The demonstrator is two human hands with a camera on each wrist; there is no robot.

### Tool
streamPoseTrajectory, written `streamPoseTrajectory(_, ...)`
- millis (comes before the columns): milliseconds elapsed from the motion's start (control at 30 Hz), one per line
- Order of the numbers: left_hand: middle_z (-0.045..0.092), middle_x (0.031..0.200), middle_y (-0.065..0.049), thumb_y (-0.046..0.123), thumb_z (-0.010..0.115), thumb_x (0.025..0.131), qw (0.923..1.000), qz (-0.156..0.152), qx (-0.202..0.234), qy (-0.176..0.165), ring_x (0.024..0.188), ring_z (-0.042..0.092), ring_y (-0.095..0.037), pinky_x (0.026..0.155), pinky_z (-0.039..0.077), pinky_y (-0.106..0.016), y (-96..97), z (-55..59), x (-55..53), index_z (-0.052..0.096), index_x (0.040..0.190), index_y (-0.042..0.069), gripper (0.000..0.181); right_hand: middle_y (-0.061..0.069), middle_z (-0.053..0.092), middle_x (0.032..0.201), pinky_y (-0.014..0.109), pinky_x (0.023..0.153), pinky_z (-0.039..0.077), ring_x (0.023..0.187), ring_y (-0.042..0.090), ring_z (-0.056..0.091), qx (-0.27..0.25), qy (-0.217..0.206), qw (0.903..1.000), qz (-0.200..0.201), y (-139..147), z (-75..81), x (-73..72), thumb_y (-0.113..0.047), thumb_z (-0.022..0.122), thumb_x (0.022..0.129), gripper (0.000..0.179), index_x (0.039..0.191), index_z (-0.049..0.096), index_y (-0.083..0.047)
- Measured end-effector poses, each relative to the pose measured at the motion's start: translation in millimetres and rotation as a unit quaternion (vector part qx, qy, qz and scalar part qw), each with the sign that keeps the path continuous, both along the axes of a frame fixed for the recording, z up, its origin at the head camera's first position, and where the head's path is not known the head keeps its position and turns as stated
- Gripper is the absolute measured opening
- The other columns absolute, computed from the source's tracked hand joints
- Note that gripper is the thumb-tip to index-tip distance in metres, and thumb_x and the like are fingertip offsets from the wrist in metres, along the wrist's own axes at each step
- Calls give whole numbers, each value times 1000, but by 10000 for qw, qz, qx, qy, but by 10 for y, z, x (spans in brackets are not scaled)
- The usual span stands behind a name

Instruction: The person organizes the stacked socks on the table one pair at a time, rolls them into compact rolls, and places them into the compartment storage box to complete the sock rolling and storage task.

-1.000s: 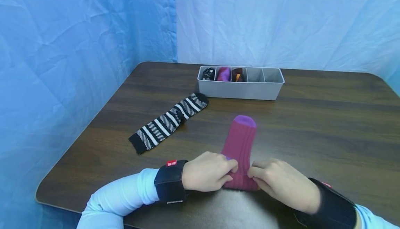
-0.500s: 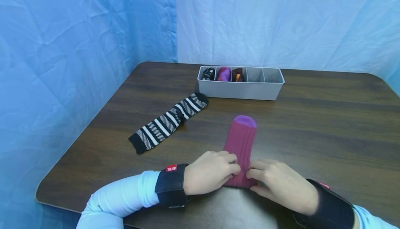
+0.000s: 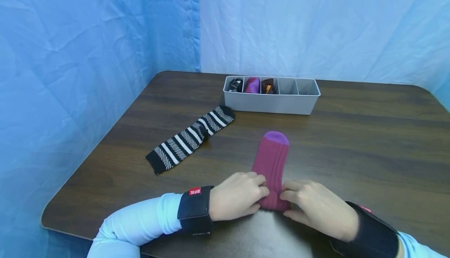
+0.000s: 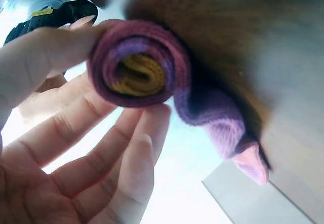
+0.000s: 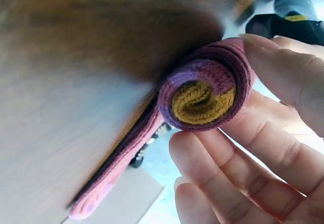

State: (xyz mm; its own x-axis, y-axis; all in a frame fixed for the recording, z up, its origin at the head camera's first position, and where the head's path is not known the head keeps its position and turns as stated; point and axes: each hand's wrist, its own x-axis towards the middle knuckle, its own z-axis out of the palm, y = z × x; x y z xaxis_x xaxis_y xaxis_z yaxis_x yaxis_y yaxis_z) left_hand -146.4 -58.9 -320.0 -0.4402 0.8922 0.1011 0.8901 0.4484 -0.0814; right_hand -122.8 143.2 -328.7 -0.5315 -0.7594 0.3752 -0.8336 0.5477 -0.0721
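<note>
Two grips, left hand (image 3: 240, 196) and right hand (image 3: 314, 206), pinch opposite sides of the rolled near end of a maroon sock (image 3: 271, 162) between thumb and fingers. Its unrolled length stretches away from them along the brown surface (image 3: 365, 148), purple toe (image 3: 277, 137) farthest.

Sock (image 3: 270, 160) — ribbed knit, box (image 3: 270, 104) — smooth plastic

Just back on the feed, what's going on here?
A person has a maroon sock rolled up at its near end, held between the left grip and right grip. Its purple-tipped far end is not yet rolled. A black-and-white striped sock lies stretched out on the table to the left. Behind, a grey five-slot box holds bundles in its three leftmost slots.
</note>
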Motion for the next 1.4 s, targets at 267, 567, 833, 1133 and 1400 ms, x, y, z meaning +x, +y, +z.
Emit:
streamPoseTrajectory(267, 43, 59, 10, 18, 56, 77, 9884, 150, 545, -1413, 50, 38, 1, 45, 29, -10, -24, -4, -85, 49, 82, 15, 9, -12, 45, 65, 15, 48, 31, 53, -4, 31, 202, -60, 9992, -331, 12, -17, 6, -8, 61, 60, 17, 73, 53, -15)
streamPoseTrajectory(567, 48, 64, 9, 20, 51, 83, 9761, 401, 499, -2076, 50, 42, 1, 46, 32, -10, -25, 3, -145, 47, 92, 17, 11, -12, 44, 65, 15, 47, 32, 52, -3, 34, 460, -306, 9973, -476, 19, -15, -27, -9, 60, 66, 12, 76, 56, -15)
streamPoseTrajectory(833, 56, 80, 7, 24, 53, 83, 9951, 534, 446, -705, 69, 48, -4, 57, 38, -13, -24, -15, -151, 58, 93, 18, 13, -4, 51, 80, 17, 55, 41, 63, 1, 44, 383, 160, 9979, -491, 46, -24, -67, -8, 65, 66, 34, 100, 62, -5)
streamPoseTrajectory(1133, 55, 68, 8, 21, 50, 84, 9952, 593, 413, -664, 60, 47, -3, 50, 33, -13, -9, -27, -196, 56, 84, 17, 7, -5, 56, 94, 26, 69, 47, 83, 8, 56, 0, 94, 9996, -283, 42, 1, -65, -14, 72, 60, 39, 96, 59, -11)
streamPoseTrajectory(1400, 53, 83, 8, 32, 54, 81, 9962, 238, 458, -699, 73, 48, -2, 61, 40, -14, -40, 18, -122, 58, 95, 17, 21, -3, 57, 87, 28, 67, 47, 79, 10, 56, 204, 292, 9991, -247, 37, 11, -50, -17, 73, 58, 34, 89, 61, -9)
